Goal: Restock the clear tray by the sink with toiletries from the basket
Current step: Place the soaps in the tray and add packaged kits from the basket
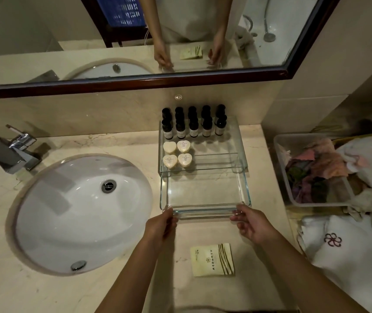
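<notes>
A clear tray (205,213) stands on the counter right of the sink, its lower drawer pulled out toward me. My left hand (161,227) grips the drawer's front left corner and my right hand (251,223) grips its front right corner. The drawer holds nothing. On the upper shelf stand several small dark bottles (194,128) in a row at the back, with several heart-shaped soaps (177,153) in front of them on the left. A pale green packet (212,259) lies flat on the counter between my forearms.
A white oval sink (78,213) with a chrome tap (14,152) fills the left. A clear plastic basket (281,150) of coloured cloths stands at the right, with white towels (350,251) in front of it. The mirror (135,41) spans the wall behind.
</notes>
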